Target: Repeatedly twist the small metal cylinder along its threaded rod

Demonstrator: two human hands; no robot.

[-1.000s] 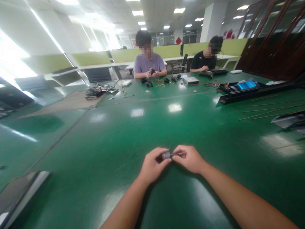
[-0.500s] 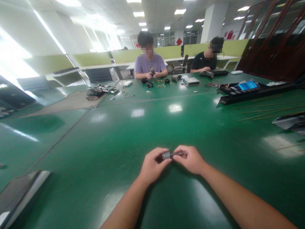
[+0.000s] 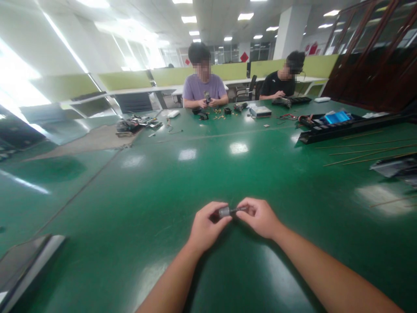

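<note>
My left hand (image 3: pixel 207 226) is closed round a small grey metal cylinder (image 3: pixel 224 212), its thumb below and fingers above. A thin dark shaft (image 3: pixel 233 211) reaches from the cylinder toward the right. The fingers of my right hand (image 3: pixel 259 217) pinch the far end of that shaft. Both hands are held over the green table (image 3: pixel 182 182), close together but not touching. Whether the shaft and cylinder are one piece is too small to tell.
Across the table sit a person in purple (image 3: pixel 203 87) and a person in black (image 3: pixel 280 84). Electronic scrap (image 3: pixel 130 124) lies at the far left, a black tray (image 3: pixel 325 126) and thin rods (image 3: pixel 365 150) at the right. A dark flat object (image 3: pixel 26 265) is at the near left.
My left hand and the cylinder have shifted slightly left, and a little more of the shaft shows between the hands. My right hand has hardly moved.
</note>
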